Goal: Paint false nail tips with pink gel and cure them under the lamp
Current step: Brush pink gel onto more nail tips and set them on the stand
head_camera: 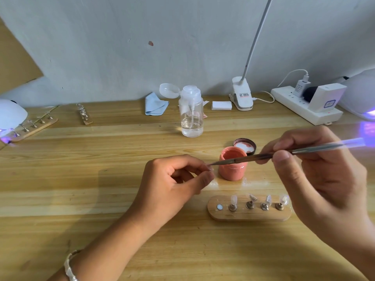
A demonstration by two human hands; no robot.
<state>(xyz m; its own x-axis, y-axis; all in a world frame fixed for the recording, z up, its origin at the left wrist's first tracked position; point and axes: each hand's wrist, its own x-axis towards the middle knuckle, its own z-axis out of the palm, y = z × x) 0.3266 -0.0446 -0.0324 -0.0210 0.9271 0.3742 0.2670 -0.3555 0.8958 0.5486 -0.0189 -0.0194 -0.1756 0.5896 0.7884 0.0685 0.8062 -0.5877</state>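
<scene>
Left hand [178, 179]: fingers pinch tiny piece [211, 170], too small to tell what. Right hand [316, 179]: fingers grip brush [253, 157], brush tip touching tiny piece. Open pink gel pot [233, 171] on surface [101, 179] between hands, lid [244, 146] just behind pot. Four nail tips [234, 199] on pegs of wooden stand [249, 217], near front. Glowing lamp [11, 116] far left.

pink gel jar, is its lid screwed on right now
No, the pink gel jar stands open and its lid lies upturned just behind it.
</scene>
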